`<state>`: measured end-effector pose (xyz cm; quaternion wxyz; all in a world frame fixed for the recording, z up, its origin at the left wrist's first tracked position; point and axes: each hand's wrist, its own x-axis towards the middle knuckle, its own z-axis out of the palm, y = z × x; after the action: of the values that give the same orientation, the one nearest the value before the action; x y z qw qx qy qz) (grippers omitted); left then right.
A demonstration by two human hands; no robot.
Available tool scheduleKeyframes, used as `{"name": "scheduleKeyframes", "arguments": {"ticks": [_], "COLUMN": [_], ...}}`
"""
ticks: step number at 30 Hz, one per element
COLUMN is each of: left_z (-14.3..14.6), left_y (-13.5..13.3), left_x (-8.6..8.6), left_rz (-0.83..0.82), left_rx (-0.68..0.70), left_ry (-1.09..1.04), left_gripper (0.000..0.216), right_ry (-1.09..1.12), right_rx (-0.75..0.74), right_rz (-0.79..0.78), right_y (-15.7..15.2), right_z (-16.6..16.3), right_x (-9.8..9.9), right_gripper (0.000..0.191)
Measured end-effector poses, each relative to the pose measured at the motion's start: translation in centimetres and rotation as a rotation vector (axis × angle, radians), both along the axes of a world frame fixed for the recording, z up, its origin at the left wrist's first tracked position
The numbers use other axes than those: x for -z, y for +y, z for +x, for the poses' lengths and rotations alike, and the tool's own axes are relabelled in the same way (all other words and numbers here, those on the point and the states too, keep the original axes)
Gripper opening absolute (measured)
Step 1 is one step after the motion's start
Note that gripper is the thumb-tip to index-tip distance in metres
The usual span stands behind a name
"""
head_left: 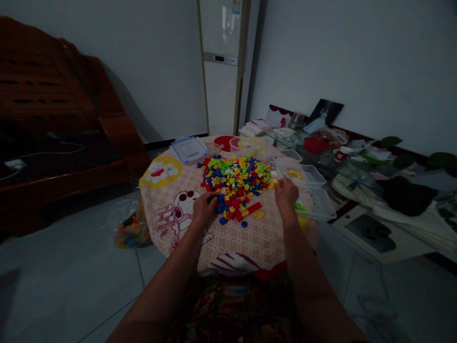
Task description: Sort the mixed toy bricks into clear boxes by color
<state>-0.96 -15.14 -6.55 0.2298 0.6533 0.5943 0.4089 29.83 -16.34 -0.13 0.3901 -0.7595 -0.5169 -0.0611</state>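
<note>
A pile of small red, blue, yellow and green plastic bricks (237,181) lies on a small table covered with a pink cartoon-print cloth (178,209). My left hand (204,207) rests at the pile's near left edge, fingers curled among blue bricks; what it grips I cannot make out. My right hand (286,193) sits at the pile's right edge, fingers curled downward, beside a clear plastic box (319,205) holding a green piece. Another clear box (303,175) behind it holds yellow bricks.
More clear containers (246,145) and a blue-rimmed lid (189,149) stand at the table's far side. A plastic bag of bricks (130,228) lies on the floor at left. A cluttered glass table (357,162) is at right, a wooden sofa (64,119) at left.
</note>
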Motion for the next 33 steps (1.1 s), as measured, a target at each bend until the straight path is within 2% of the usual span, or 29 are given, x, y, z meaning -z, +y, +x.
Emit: {"name": "scheduleKeyframes", "arguments": {"ticks": [3, 6, 9, 12, 15, 18, 23, 29, 33], "left_z": [0.0, -0.1, -0.1, -0.1, 0.0, 0.0, -0.1, 0.0, 0.0], "left_y": [0.1, 0.1, 0.1, 0.1, 0.1, 0.1, 0.0, 0.0, 0.1], "left_x": [0.2, 0.3, 0.2, 0.2, 0.3, 0.3, 0.2, 0.2, 0.2], "left_rz": [0.002, 0.003, -0.001, -0.003, -0.003, -0.010, -0.015, -0.011, -0.010], "left_rx": [-0.011, -0.013, -0.012, -0.015, -0.008, 0.001, -0.007, -0.007, -0.010], "left_ry": [-0.006, -0.015, -0.009, -0.012, -0.022, -0.020, -0.012, -0.010, -0.013], "left_gripper": [0.033, 0.032, 0.032, 0.032, 0.032, 0.032, 0.032, 0.032, 0.032], "right_ry": [0.024, 0.005, -0.013, 0.013, 0.008, -0.045, -0.187, -0.241, -0.301], "right_rx": [0.099, 0.089, -0.009, -0.190, -0.311, -0.411, -0.494, -0.308, -0.428], "right_rz": [0.097, 0.164, 0.114, 0.020, -0.073, -0.136, -0.188, -0.223, -0.270], "right_y": [2.3, 2.8, 1.4, -0.9, -2.5, -3.0, -2.5, -2.2, -2.0], "right_z": [3.6, 4.8, 2.6, -1.5, -5.2, -7.4, -8.3, -8.3, -8.5], "right_x": [-2.1, -2.8, -1.4, 1.0, 3.1, 4.1, 4.5, 4.7, 4.6], "right_gripper": [0.025, 0.029, 0.026, 0.025, 0.025, 0.024, 0.022, 0.022, 0.025]}}
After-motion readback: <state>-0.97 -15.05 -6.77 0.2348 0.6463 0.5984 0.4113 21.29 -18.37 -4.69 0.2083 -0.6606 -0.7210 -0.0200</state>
